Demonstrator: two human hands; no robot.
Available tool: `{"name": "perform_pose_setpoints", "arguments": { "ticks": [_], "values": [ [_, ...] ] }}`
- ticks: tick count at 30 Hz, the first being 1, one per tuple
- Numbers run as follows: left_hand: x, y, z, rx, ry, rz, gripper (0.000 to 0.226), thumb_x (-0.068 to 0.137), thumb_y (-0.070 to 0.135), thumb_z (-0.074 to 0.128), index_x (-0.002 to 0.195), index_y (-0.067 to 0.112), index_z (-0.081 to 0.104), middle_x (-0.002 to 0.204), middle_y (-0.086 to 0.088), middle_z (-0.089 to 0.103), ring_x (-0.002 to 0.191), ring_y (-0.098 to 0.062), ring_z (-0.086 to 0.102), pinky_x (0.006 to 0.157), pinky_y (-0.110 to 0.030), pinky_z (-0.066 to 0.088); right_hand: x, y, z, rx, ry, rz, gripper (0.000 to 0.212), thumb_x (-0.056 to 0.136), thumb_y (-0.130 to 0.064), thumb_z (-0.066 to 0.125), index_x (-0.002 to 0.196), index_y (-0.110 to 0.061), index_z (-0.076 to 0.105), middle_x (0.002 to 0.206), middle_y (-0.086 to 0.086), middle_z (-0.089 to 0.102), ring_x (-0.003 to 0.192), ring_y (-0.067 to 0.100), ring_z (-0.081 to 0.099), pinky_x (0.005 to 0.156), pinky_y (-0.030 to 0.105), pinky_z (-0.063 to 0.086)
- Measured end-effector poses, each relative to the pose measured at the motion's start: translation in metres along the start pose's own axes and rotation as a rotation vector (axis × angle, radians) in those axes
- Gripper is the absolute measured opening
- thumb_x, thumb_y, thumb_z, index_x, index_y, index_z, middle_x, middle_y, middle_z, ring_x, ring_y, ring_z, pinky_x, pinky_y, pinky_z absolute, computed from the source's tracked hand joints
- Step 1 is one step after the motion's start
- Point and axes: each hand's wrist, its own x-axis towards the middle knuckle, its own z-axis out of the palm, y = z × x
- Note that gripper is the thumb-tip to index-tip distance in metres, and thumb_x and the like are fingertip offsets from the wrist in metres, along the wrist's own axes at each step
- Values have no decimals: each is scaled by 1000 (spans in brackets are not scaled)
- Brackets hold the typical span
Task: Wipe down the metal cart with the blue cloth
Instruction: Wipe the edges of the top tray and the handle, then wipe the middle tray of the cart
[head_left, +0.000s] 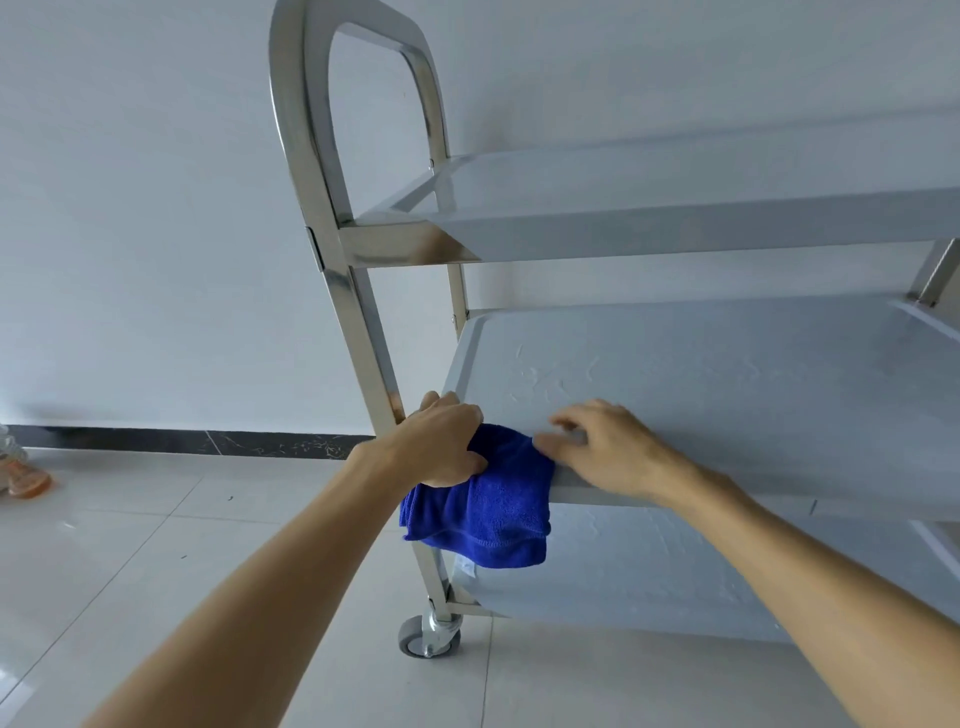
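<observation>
Leftmost, on the tiled floor (130, 545) by the wall, sat a small orange item, too blurred to name. Next came the metal cart (332, 249), its steel upright and looped handle rising past three shelves, one caster (428, 636) showing at the bottom. Left hand (441, 447) gripped the blue cloth (488, 519) at the front left corner of the middle shelf (701, 374), fingers curled round the bunched top edge; most of the cloth hung over the shelf's front lip and draped down toward the lower shelf. Right hand (602, 447) lay just beside it on the shelf rim, fingers loosely bent and resting on the metal, thumb touching the cloth's edge, holding nothing. Judgement: step in hand was wiping the middle shelf's front edge and corner. To do it well, the cloth wanted gathering into a flat pad, pressed firmly, drawn along the lip in overlapping passes, with the right hand steadying the cart against rolling.
</observation>
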Motion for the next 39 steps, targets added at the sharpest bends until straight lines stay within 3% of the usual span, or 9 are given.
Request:
{"name": "perform_pose_setpoints", "arguments": {
  "ticks": [3, 6, 14, 19, 24, 27, 29, 32, 39],
  "values": [
    [-10, -1, 5, -32, 151, 58, 30, 91, 34, 62, 114, 15, 59, 107, -2, 47, 106, -21, 42, 86, -29, 38, 1, 0, 11, 27, -38, 12, 30, 91, -50, 61, 109, -27, 68, 122, 1, 57, 121, 22, 43, 102, 31, 37],
    [-27, -4, 2, -142, 241, 98, 31, 89, 35, 67, 118, 23, 60, 104, 5, 48, 94, -17, 51, 76, -25, 38, -10, -2, -2, 310, -59, -11, 9, 88, -34, 71, 90, -29, 64, 98, -10, 63, 93, 9, 59, 78, 20, 44],
    [-49, -13, -36, -335, 149, 150, 24, 88, 33, 68, 102, 51, 59, 94, 27, 61, 86, -1, 61, 66, -13, 48, -24, -7, -26, 682, -95, -138, 9, 93, -15, 66, 100, -11, 63, 88, 5, 76, 83, 18, 73, 67, 31, 60],
    [-39, 3, -11, 125, 596, 191, 44, 92, 14, 65, 134, 22, 54, 135, -1, 51, 128, -22, 48, 108, -35, 40, -2, -1, -9, 108, 191, -69, 28, 97, -19, 58, 124, -19, 57, 122, 2, 64, 113, 25, 59, 93, 28, 47],
    [-55, -18, -10, -106, 1300, 135, 30, 84, 16, 70, 110, 17, 55, 109, -1, 51, 93, -21, 50, 84, -28, 39, -8, -26, 31, -51, 183, -452, 53, 96, -53, 43, 142, -27, 45, 148, -5, 46, 137, 13, 37, 115, 37, 34],
    [-45, -18, -14, -665, 1284, -87, 56, 83, 24, 75, 123, 21, 36, 112, 4, 42, 90, -16, 51, 80, -18, 45, 2, -42, 56, -343, 23, -419, 70, 93, -70, 36, 154, -38, 23, 162, -1, 25, 146, 29, 24, 117, 55, 20],
    [-32, -16, -11, -904, 1145, -112, 49, 91, 22, 66, 126, 20, 31, 100, -1, 52, 79, -15, 60, 75, -28, 51, 10, -41, 68, -537, -29, -407, 79, 90, -75, 36, 155, -39, 9, 165, 2, 14, 147, 34, 19, 116, 63, 14],
    [-17, -17, 1, -940, 1133, -112, 17, 99, 24, 49, 103, 25, 33, 78, -11, 56, 53, -18, 59, 50, -25, 46, 19, -44, 81, -600, 3, -399, 84, 88, -75, 41, 155, -36, 7, 164, 7, 15, 144, 40, 21, 112, 68, 14],
    [-9, -19, 5, -930, 1209, -100, 27, 98, 29, 46, 82, 44, 30, 75, -19, 54, 51, -28, 54, 42, -21, 43, 25, -74, 99, -593, 88, -402, 87, 86, -71, 51, 150, -20, 20, 159, 15, 25, 144, 39, 28, 113, 63, 22]
  ]
}}
